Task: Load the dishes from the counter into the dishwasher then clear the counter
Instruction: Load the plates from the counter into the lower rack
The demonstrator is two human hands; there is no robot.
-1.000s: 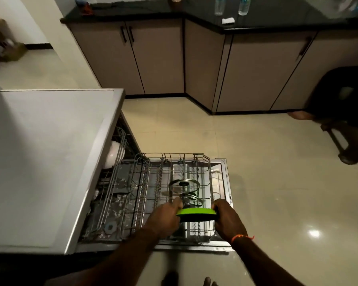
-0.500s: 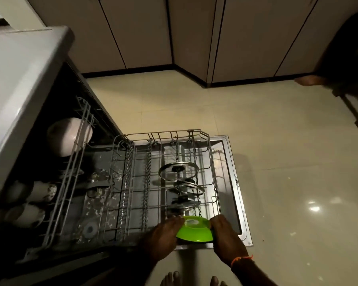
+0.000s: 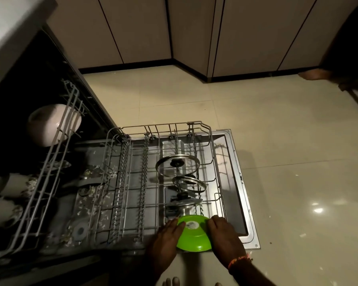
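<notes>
A green plate stands tilted at the near end of the pulled-out lower rack, its underside facing me. My left hand grips its left rim and my right hand grips its right rim. Behind the plate, three glass lids with metal rims stand in a row in the same rack. The open dishwasher door lies flat under the rack.
The upper rack at left holds a white bowl and white cups. Beige cabinets line the far wall. Another person's foot shows at the upper right. Tiled floor lies to the right.
The view has tilted down and closer to the dishwasher. The green plate has tipped from edge-on and flat to tilted upright at the rack's near end, both hands still on it.
</notes>
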